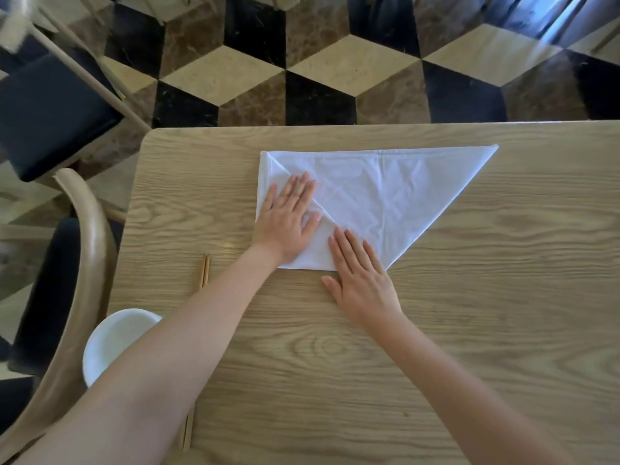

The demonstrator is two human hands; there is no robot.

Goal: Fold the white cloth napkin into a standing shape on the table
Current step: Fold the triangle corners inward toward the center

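**Flat palms crease a limp napkin**

Head view: the white napkin point(379, 196) lies flat on the table point(503, 313), soft, light, easily shifted. The left hand point(288, 223) and right hand point(360, 278) press it open-palmed, gripping nothing; better pinched at corners. Smooth woodgrain beneath; chopsticks point(204, 275), bowl point(114, 340) leftward.

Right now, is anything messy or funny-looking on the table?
Nothing is spilled or broken. The white napkin looks lopsided only because it is half folded: its left corner is turned down under the left hand, while the right corner still sticks out. The chopsticks and white bowl sit tidily.
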